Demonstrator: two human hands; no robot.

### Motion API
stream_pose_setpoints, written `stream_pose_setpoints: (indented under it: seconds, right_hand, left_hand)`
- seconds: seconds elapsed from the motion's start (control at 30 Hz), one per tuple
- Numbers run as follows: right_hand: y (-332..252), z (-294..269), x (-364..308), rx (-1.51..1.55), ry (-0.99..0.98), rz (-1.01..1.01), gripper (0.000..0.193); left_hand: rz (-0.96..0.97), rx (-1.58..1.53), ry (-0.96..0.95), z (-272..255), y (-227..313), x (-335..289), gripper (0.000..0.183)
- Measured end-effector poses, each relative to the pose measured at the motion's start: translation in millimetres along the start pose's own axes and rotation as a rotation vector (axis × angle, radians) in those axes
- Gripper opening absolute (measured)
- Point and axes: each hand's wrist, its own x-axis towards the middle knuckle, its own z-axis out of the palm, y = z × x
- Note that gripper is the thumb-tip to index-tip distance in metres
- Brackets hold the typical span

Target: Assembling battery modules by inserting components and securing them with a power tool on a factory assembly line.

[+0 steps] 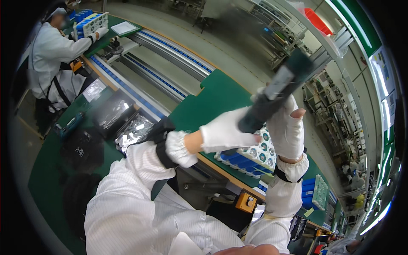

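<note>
Both gloved hands, left hand point(225, 132) and right hand point(285, 127), grip a dark cylindrical tool point(276, 91) with a pale label.

Long green-topped workbench point(221, 95) with wooden edging, grey conveyor track with blue side strips point(170, 53) running alongside, pale grey concrete floor point(221, 34) beyond, metal shelving racks point(335, 110) on the right, bright strip lights point(384, 91) along the right rim.

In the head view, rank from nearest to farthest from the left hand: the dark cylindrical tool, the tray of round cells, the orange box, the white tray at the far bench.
1. Dark cylindrical tool: gripped in the left hand.
2. Blue-and-white tray of round cells: just beneath.
3. Orange box: lower, under the bench edge.
4. White tray: far upper left, beside a co-worker.
</note>
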Motion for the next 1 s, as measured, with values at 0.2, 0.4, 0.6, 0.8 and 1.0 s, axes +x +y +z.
stream_pose_setpoints:
  seconds: [0.2, 0.4, 0.6, 0.8, 1.0]
  right_hand:
    - [30, -53, -64, -0.589, 0.201, 0.088, 0.037]
    - [92, -48, -124, -1.088, 0.32, 0.112, 0.012]
    - [100, -45, -129, -1.309, 0.333, -0.081, 0.015]
    - [94, -38, -130, -1.299, 0.307, -0.065, 0.012]
    - [92, -38, -129, -1.312, 0.335, -0.036, 0.011]
  left_hand:
    - [-0.034, -0.207, 0.459, -22, -26, -142, 0.046]
    - [-0.145, -0.146, 1.171, -70, -68, -257, 0.02]
    - [-0.357, 0.066, 1.383, -77, -133, -312, 0.02]
    - [-0.447, 0.568, 1.463, -59, -173, -302, 0.058]
    - [-0.368, 0.831, 1.408, -116, -128, -272, 0.038]
